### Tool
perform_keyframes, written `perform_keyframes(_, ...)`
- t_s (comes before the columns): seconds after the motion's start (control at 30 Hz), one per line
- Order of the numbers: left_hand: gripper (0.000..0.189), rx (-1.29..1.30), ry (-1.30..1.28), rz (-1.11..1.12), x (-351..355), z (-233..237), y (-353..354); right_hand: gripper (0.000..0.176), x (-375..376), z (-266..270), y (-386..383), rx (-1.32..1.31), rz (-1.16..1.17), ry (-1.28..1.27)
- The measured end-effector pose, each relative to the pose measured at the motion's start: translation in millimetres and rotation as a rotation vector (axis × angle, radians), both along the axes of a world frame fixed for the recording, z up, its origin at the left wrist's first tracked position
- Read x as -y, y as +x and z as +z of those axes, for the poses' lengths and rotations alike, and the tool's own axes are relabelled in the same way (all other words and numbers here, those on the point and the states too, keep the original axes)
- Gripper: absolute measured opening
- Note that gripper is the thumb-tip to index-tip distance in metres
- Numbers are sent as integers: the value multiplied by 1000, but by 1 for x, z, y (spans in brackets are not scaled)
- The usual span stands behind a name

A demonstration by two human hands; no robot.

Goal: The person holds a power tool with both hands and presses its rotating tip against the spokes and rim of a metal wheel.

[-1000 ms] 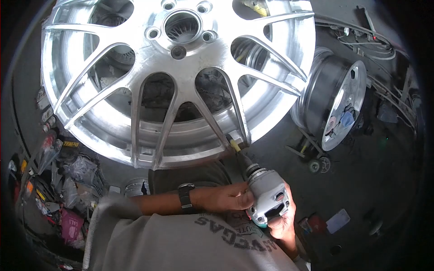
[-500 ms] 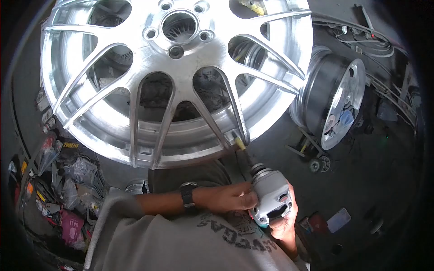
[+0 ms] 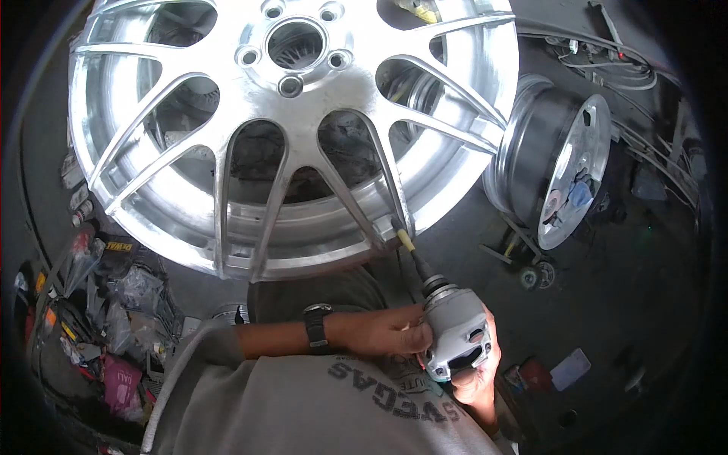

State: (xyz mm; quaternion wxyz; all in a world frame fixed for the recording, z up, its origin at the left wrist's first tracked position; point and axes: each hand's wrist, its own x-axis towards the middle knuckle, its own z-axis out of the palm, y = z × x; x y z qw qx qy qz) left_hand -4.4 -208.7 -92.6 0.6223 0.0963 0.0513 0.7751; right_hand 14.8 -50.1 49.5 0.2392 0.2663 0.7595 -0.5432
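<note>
A large bare-metal wheel rim (image 3: 250,98) with paired spokes fills the upper part of the view. Both my hands grip a grey die grinder (image 3: 457,318) below its lower right edge. My left hand (image 3: 383,332), below a wristwatch (image 3: 316,327), is closed against the tool's left side. Around the rear right of the body wraps my right hand (image 3: 481,371), its fingers partly hidden. The grinder's thin shaft points up and left. Its yellowish tip (image 3: 406,240) is at the outer end of a spoke, near the rim lip; whether it touches cannot be told.
Another wheel (image 3: 523,152) stands at the right on a small wheeled support (image 3: 531,274), with items inside it. Cables and hoses (image 3: 637,80) lie at the upper right. Plastic bags and tools (image 3: 129,318) clutter the left floor. A phone-like flat object (image 3: 570,369) lies at lower right.
The grinder's tip has shifted slightly down and right at the spoke end. The big wheel appears slightly further left and up in view. Both hands keep their hold.
</note>
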Motion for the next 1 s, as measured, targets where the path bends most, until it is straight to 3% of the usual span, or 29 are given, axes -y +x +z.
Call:
perform_keyframes(0.07,75,-13,8,-15,0,-1,3,113,-7,-4,11,-1,29,-25)
perform_keyframes(0.13,78,-9,26,143,-1,5,6,113,-9,-6,14,-2,59,-52)
perform_keyframes(0.23,72,-11,-66,208,2,10,8,112,-7,-5,11,23,59,-89)
perform_keyframes(0.27,72,-11,-64,208,1,7,9,111,-6,-4,9,-12,55,-72)
perform_keyframes(0.33,75,-25,13,-33,-1,-4,11,111,-6,-5,8,-48,53,-54)
perform_keyframes(0.47,77,-39,16,38,-3,1,8,108,-7,-8,18,-83,29,-51)
perform_keyframes(0.67,88,-65,14,135,-4,2,20,119,-23,-24,38,-111,93,-108)
perform_keyframes(0.77,74,-107,-75,120,-9,-1,20,118,-27,-25,49,-125,41,-86)
perform_keyframes(0.87,65,-60,18,16,-18,-10,27,119,-27,-29,56,-140,12,-54)
perform_keyframes(0.93,84,-187,-44,117,-11,-4,22,119,-30,-34,60,-173,62,-61)
perform_keyframes(1.0,84,-229,-69,132,-8,-5,29,120,-34,-42,65,-204,106,-63)
